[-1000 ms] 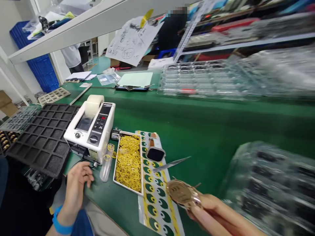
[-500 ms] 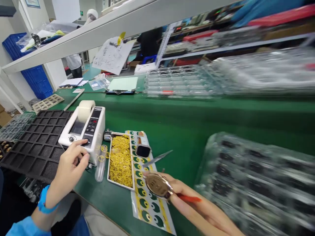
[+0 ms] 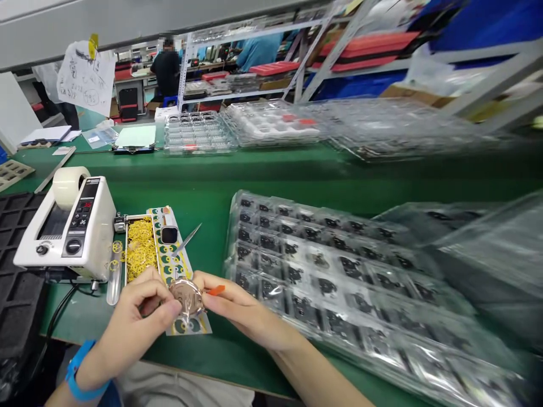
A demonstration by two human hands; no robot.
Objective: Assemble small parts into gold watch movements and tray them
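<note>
A round copper-coloured metal part [image 3: 185, 297] with a shiny rim is held between both hands above a sticker sheet [image 3: 199, 326]. My left hand [image 3: 142, 311], with a blue band at the wrist, pinches its left edge. On the other side my right hand [image 3: 237, 308] grips the right edge, and a red-orange strip [image 3: 216, 290] sticks out by its fingers. Just beyond lies a white tray of yellow rings [image 3: 141, 244]. A small square dark-faced piece [image 3: 169, 234] and pointed tweezers [image 3: 187, 239] rest on the sheet's upper part.
A white tape dispenser [image 3: 91, 226] stands at the left, beside a black compartment tray [image 3: 17, 305]. Clear trays with black parts [image 3: 314, 271] fill the right side. More clear trays [image 3: 271, 121] line the back ledge under a shelf beam. A person in black [image 3: 166, 70] is far behind.
My left hand has left the tape dispenser and moved right to the round part, which it now pinches. The view has swung right, showing more of the clear trays.
</note>
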